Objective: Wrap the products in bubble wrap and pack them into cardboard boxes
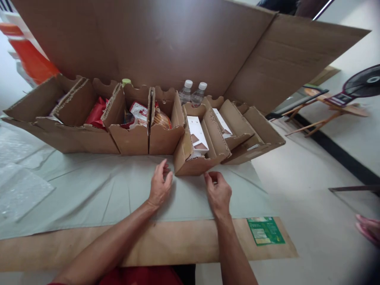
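Note:
My left hand (161,183) is beside the front left corner of a cardboard bin (192,166), its fingers loosely curled and apart, holding nothing. Close to the bottom front edge of that bin, on its right side, is my right hand (218,192). Its fingers are curled in and the fingertips sit at the edge; whether they grip anything is hidden. This bin juts forward of the row and holds a white box with cut-outs (196,132). Another white piece (222,122) lies in the bin to its right.
More cardboard bins (132,138) line up leftward, holding a red packet (96,113) and packaged food (162,118). Two clear bottles (186,93) stand behind. A tall cardboard panel (154,43) backs the row. Bubble wrap (23,186) lies left; a fan (362,81) is at right.

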Available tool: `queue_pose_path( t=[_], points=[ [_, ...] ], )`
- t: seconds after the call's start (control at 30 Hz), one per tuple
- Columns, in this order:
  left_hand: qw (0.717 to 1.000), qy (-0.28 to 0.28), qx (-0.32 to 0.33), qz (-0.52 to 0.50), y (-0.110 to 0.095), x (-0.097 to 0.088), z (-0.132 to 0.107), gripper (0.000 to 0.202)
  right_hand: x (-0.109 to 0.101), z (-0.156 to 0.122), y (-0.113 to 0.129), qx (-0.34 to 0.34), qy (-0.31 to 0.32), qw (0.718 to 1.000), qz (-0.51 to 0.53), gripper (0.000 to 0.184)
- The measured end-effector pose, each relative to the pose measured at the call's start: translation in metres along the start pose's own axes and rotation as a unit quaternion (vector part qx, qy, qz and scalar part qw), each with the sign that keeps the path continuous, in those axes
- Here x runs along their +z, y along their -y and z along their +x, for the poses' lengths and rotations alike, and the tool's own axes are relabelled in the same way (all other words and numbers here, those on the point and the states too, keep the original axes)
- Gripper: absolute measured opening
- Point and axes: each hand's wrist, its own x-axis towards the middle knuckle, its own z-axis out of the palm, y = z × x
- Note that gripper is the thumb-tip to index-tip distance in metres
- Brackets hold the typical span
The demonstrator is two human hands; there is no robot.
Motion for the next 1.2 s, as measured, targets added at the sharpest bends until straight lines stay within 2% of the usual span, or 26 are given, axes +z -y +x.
queue_pose_path(
  t=[0.1, 0.2, 0.27, 0.53, 0.67, 0.73, 0.83, 0.93, 1.0, 1.07, 1.13, 1.2],
  points=[
    [1.0, -0.021, -0.008, -0.005, 0.005, -0.007, 0.011, 0.046, 0.011, 0.0, 0.016, -0.045, 0.041, 0.998, 0.004, 0.034],
    [1.0, 0.002, 0.003, -0.017, 0.007, -0.005, 0.007, 0.046, 0.025, -0.012, 0.029, -0.11, 0.11, 0.987, 0.028, 0.032],
    [0.999, 0.019, 0.009, -0.024, 0.008, -0.001, 0.001, 0.05, 0.035, -0.013, 0.034, -0.139, 0.129, 0.981, 0.034, 0.035],
    [0.998, 0.05, 0.018, -0.025, 0.011, 0.002, -0.003, 0.059, 0.063, 0.033, 0.023, -0.157, 0.122, 0.98, 0.023, 0.051],
    [0.999, 0.049, 0.012, -0.02, 0.012, 0.005, -0.005, 0.063, 0.062, 0.029, 0.017, -0.149, 0.118, 0.981, 0.033, 0.044],
    [0.999, 0.044, 0.009, -0.018, 0.011, 0.007, -0.006, 0.064, 0.056, 0.022, 0.024, -0.15, 0.107, 0.982, 0.04, 0.04],
    [0.999, 0.038, 0.002, -0.019, 0.01, 0.009, -0.006, 0.065, 0.047, 0.018, 0.057, -0.183, 0.077, 0.978, 0.065, 0.035],
    [0.999, 0.037, -0.006, -0.026, 0.008, 0.01, -0.004, 0.065, 0.046, 0.026, 0.111, -0.233, 0.08, 0.966, 0.074, 0.043],
    [0.999, 0.036, -0.015, -0.033, 0.006, 0.01, -0.002, 0.063, 0.051, 0.039, 0.15, -0.251, 0.117, 0.961, 0.002, 0.055],
    [0.998, 0.031, -0.022, -0.04, 0.003, 0.009, 0.0, 0.061, 0.06, 0.055, 0.181, -0.241, 0.154, 0.949, -0.13, 0.058],
    [0.998, 0.021, -0.026, -0.046, -0.004, 0.002, -0.002, 0.06, 0.066, 0.066, 0.201, -0.215, 0.167, 0.929, -0.25, 0.046],
    [0.998, 0.005, -0.032, -0.052, -0.012, -0.013, -0.009, 0.059, 0.067, 0.067, 0.209, -0.202, 0.163, 0.915, -0.31, 0.034]
  ],
)
